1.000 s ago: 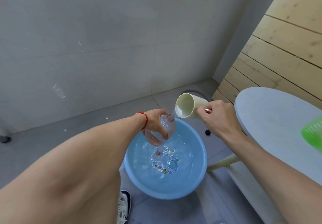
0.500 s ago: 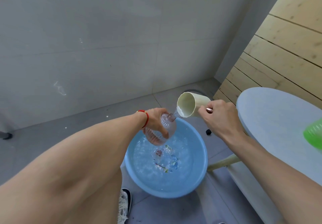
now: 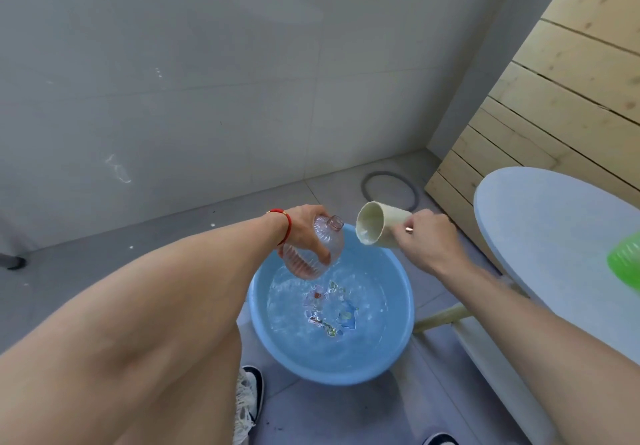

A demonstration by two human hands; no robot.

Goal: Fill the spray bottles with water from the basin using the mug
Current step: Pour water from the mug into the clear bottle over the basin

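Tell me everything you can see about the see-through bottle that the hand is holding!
The clear bottle looks like thin plastic with a faint pink tint and ribs running round its fat, rounded body. Its short threaded neck has no cap or sprayer on it. It is tilted, with the open mouth pointing up and to the right, toward the cream mug, but not touching it. The left hand holds it in a grip around the body, above the blue basin of water. How full it is cannot be told.

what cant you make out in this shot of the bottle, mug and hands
Head view only:
- Water level in the clear bottle: left hand covers its side.
- Mug handle: hidden by the right hand.
- Green object on the table: cut off by the right edge, blurred.
- Print on the basin floor: distorted by rippling water.
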